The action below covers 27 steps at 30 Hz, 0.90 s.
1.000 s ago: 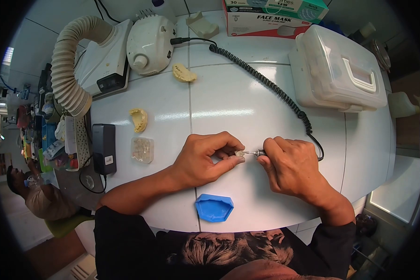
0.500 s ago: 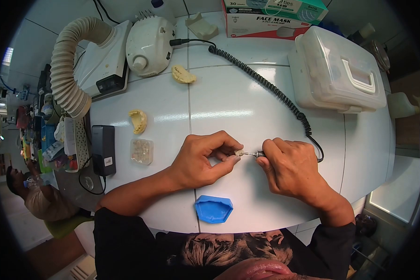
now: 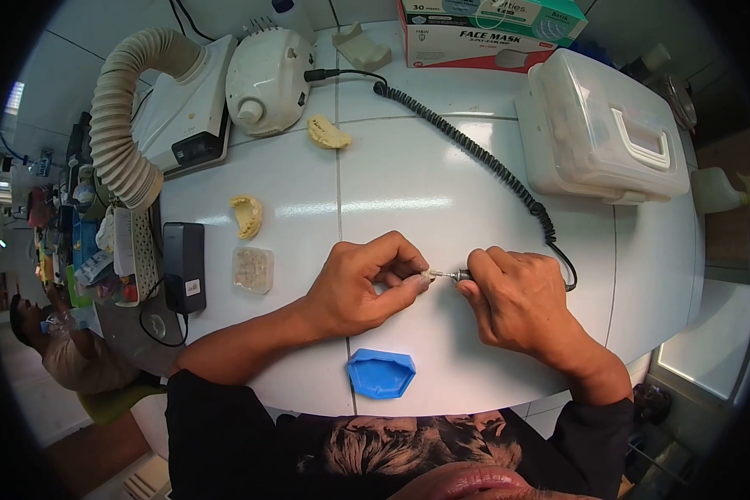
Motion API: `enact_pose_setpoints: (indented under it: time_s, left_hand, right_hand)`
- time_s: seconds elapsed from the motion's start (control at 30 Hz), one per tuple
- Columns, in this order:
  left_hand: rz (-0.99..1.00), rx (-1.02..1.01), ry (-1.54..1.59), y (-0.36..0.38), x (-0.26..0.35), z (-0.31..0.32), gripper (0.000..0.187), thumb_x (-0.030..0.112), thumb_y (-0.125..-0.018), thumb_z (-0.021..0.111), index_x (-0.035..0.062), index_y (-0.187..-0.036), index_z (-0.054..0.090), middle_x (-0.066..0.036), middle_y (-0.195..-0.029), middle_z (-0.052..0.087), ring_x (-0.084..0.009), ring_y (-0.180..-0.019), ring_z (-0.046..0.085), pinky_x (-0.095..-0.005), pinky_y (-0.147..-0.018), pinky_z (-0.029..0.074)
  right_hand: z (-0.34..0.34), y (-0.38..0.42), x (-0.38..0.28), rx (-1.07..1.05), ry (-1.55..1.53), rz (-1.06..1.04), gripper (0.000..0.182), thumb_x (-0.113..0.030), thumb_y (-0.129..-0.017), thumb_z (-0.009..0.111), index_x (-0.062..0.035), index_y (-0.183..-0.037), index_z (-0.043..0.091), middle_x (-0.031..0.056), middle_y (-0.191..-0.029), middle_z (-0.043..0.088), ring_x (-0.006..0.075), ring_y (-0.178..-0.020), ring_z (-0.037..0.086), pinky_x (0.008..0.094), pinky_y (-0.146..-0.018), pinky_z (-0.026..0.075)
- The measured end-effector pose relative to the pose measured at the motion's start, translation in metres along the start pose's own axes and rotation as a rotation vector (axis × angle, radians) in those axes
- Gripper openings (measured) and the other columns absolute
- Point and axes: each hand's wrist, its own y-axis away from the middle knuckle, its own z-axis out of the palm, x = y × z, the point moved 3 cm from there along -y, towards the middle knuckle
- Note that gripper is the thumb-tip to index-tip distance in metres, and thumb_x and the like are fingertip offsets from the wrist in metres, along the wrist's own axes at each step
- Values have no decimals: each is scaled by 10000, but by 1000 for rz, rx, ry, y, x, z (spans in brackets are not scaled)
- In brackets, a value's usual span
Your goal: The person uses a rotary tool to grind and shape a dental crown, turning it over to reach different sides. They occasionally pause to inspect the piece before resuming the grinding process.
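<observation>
My left hand (image 3: pixel 362 285) pinches a small whitish piece (image 3: pixel 427 274) between thumb and fingertips; most of it is covered by them, so I cannot tell its exact shape. My right hand (image 3: pixel 521 298) is wrapped round a rotary handpiece (image 3: pixel 463 275), whose thin metal bit points left and meets the piece. From the handpiece a black coiled cord (image 3: pixel 475 148) runs up to the white micromotor control unit (image 3: pixel 268 79). Below my left hand lies a blue mold (image 3: pixel 382 374). Two yellowish dental casts (image 3: pixel 247 217) and a small clear box (image 3: pixel 252 270) of pale bits rest to the left.
A dust extractor (image 3: pixel 193 117) with a ribbed hose (image 3: pixel 108 117) stands at upper left, beside a black power adapter (image 3: pixel 184 267). At the back are face mask boxes (image 3: pixel 475 46) and a translucent carry case (image 3: pixel 600 133). Another person (image 3: pixel 79 354) sits far left.
Both hands stay nearly in place. The small piece has turned slightly in my left fingertips against the bit.
</observation>
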Motion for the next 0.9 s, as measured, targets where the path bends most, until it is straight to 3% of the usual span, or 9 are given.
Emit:
enact_pose_setpoints:
  time_s: [0.27,0.37,0.9]
  left_hand:
    - [9,-29,-14,0,2,0,152,11,-984,745,-60,-1109,695,-125,-974,813,-145,-907,790,-253,-766,628]
    - [28,15,3,0,0,1,165,87,-987,771,-20,-1093,705,-114,-910,809,-180,-828,801,-284,-736,635]
    - [32,11,-38,0,0,1,174,91,-984,774,-22,-1094,702,-120,-923,803,-183,-833,800,-291,-730,633]
  right_hand:
    - [-1,-1,-1,13,3,2,292,-287,-1016,728,-61,-882,600,97,-700,602,313,-550,646,428,-522,489]
    - [0,-1,-1,21,11,-11,294,-287,-1015,729,-61,-879,600,96,-698,602,310,-549,646,427,-519,487]
    - [1,0,-1,16,12,-16,294,-291,-1012,735,-62,-883,602,92,-699,600,304,-555,645,424,-508,478]
